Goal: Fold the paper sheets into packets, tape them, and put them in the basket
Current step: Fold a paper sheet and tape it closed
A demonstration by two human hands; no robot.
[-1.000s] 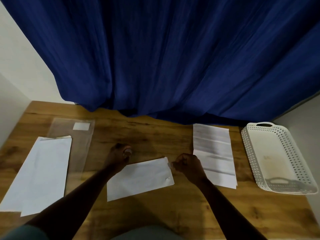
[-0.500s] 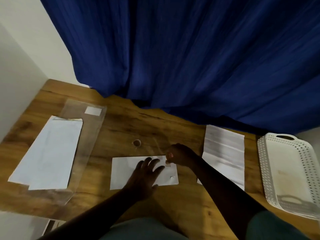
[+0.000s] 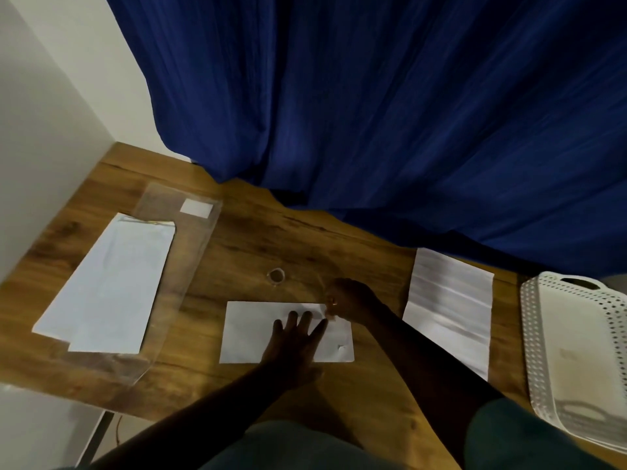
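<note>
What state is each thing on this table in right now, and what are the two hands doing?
Folded paper packet: flat on the table, under the left hand.
Left hand: fingers spread, pressing the packet.
Right hand: pinching a clear tape strip at the packet's top edge.
Tape roll: lying on the table, untouched.
Creased sheet: unfolded, flat.
Paper stack: flat, on a clear sleeve.
Basket: no packets inside.

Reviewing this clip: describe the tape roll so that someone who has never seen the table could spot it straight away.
On the wooden table, look near the middle, just beyond the folded packet that the left hand presses flat. The tape roll lies there on bare wood, left of the right hand. It is the only small, clear ring; everything else nearby is flat white paper.
</note>
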